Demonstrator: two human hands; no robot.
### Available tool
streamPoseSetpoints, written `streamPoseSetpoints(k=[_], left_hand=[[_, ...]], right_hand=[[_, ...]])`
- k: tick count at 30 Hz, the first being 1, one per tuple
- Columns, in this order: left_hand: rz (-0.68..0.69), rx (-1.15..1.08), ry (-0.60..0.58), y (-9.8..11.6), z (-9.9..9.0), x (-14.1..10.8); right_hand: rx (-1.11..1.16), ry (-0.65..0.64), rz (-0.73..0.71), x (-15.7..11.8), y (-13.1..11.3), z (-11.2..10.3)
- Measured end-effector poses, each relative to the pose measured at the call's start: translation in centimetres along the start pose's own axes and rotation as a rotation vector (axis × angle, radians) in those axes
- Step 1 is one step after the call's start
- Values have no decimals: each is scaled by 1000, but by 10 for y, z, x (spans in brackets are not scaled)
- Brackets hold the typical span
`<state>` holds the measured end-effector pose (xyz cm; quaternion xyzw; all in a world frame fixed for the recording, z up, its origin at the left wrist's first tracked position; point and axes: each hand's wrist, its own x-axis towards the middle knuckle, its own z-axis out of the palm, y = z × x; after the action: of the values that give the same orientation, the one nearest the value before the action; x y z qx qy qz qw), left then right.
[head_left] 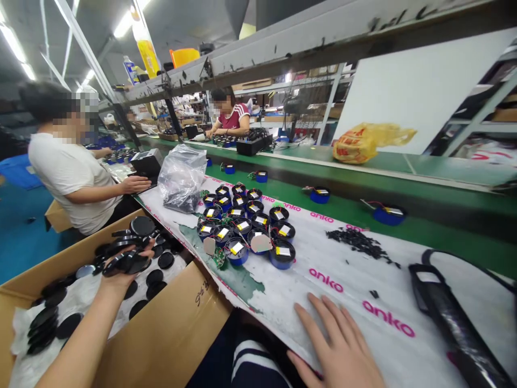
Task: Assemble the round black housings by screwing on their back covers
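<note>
My left hand [121, 272] reaches into a cardboard box [161, 328] and grips several round black discs [130, 261]. More black discs [69, 325] lie around it in the box, some stacked, among white wrapping. Fingers spread, my right hand [337, 345] rests on the printed white sheet [299, 302] at the table's front edge and holds nothing. Beyond the hands, a cluster of round blue-sided housings [281, 261] stands on the sheet. Each carries a small silver and yellow battery, with wires and circuit boards among them.
A black handheld tool [452, 318] with a cord lies at right. Small black pieces [359, 242] are heaped near the green conveyor belt [343, 205], which carries several blue housings. A clear plastic bag [181, 178] stands behind the cluster. Two people [76, 167] work at left and across the line.
</note>
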<state>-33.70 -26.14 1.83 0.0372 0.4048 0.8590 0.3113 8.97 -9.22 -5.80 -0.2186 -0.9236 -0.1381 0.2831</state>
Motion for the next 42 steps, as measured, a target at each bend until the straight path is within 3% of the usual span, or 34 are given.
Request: streamPoseSetpoints(k=[4,7,14,17,22,25,31,36,38,40,41,42], left_hand=[[-49,8,-107,-11,63,-27],[-65,2,-240,-35,112,-54],[-150,-49,-537,-125,211,-112],[-230,-56,-601,-170,240,-133],[-301,-16,-623,-236,249,-174],[-356,25,-648,-260,247,-185],[-495,25,-681,-272,252,-164],[-703,-13,-642,-281,244,-158],[-796,-46,-624,-287,240,-157],[-855,-76,-607,-293,237,-156],[-869,-89,-599,-296,236,-155],[-874,-99,-593,-298,236,-154]], right_hand=[[28,-24,60,-3,-5,2],[112,-39,140,-4,-9,-9],[604,141,415,19,-21,-84],[703,250,570,21,-22,-91],[674,449,663,5,-19,-61],[655,459,727,4,-16,-41],[561,450,839,16,-9,-22],[361,610,811,7,-29,-40],[333,499,626,14,-42,-56],[377,154,339,34,-54,-67],[359,-41,239,48,-58,-69],[331,-156,213,63,-63,-68]])
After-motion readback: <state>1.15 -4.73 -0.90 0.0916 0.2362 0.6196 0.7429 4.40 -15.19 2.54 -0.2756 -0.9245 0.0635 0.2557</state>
